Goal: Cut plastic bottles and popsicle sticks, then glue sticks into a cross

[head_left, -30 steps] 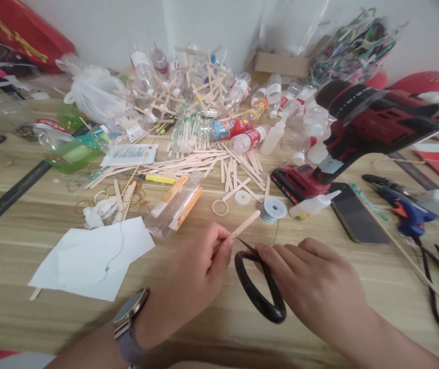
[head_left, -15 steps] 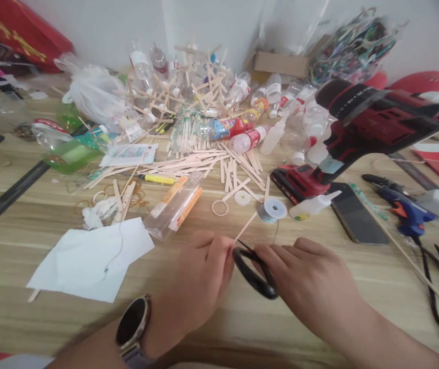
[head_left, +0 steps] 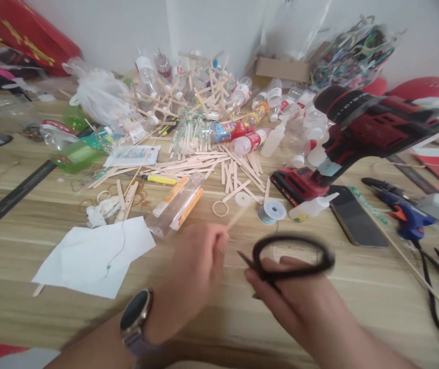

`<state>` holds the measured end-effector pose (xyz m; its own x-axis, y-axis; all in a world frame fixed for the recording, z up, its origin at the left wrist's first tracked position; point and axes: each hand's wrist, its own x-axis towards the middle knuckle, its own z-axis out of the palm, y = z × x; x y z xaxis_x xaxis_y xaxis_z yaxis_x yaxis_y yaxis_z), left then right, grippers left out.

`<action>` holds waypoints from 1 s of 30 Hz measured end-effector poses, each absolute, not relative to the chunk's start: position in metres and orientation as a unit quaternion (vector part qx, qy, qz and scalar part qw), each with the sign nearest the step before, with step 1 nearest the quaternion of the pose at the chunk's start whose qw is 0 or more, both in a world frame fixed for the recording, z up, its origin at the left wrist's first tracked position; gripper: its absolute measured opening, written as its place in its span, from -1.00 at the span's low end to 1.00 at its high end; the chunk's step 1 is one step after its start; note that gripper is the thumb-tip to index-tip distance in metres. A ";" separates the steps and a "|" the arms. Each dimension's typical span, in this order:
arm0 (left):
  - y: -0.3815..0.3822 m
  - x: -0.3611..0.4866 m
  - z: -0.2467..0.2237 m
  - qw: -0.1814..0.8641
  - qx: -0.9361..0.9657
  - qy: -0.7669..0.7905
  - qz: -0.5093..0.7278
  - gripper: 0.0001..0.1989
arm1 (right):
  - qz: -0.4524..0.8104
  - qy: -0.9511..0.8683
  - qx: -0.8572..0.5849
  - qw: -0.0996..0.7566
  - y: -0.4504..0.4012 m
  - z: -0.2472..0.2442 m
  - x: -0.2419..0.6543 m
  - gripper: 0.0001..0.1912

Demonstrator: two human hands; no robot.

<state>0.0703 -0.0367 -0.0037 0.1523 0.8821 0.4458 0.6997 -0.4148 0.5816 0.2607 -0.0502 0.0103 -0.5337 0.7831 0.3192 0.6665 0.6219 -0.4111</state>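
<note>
My left hand (head_left: 200, 261), with a watch on its wrist, is closed around a thin wooden stick (head_left: 236, 217) that juts out past the fingers and is blurred. To the right, my right hand (head_left: 300, 297) grips black-handled scissors (head_left: 294, 277). One large handle loop stands up above the fingers, and the short dark tip points left toward my left hand, apart from the stick. Just beyond the hands lie a spool of pale blue thread (head_left: 272, 211), a small ring (head_left: 220, 208) and a clear plastic bottle with an orange label (head_left: 175, 205).
A red and black cordless drill (head_left: 358, 138) stands at right, beside a glue bottle (head_left: 314, 207), a phone (head_left: 358, 215) and a blue glue gun (head_left: 407, 210). White paper (head_left: 92, 256) lies at left. Wooden sticks (head_left: 188, 166) and plastic bottles (head_left: 250, 141) crowd the back.
My right hand has turned over and drawn away to the right, swinging the scissors' handle loop up. The scissors have parted from the stick. My left hand has shifted slightly left with the stick.
</note>
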 end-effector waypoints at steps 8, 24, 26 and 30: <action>-0.039 0.070 0.001 0.214 0.716 0.523 0.409 -0.77 | -0.032 -0.895 -0.376 0.236 -0.045 0.018 0.266 -0.55; -0.044 0.078 0.002 0.231 0.745 0.534 0.327 -0.73 | -0.046 -0.893 -0.408 0.185 -0.032 0.024 0.264 -0.47; -0.044 0.078 0.002 0.216 0.753 0.532 0.321 -0.73 | -0.071 -0.899 -0.396 0.175 -0.030 0.022 0.264 -0.48; -0.045 0.079 0.002 0.201 0.762 0.532 0.308 -0.72 | -0.111 -0.911 -0.365 0.158 -0.028 0.018 0.267 -0.58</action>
<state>0.0787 -0.0448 0.0021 0.2439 0.9356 0.2551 0.6876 -0.3523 0.6348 0.2674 -0.0280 0.0177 -0.6838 0.6291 0.3695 0.6997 0.7091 0.0875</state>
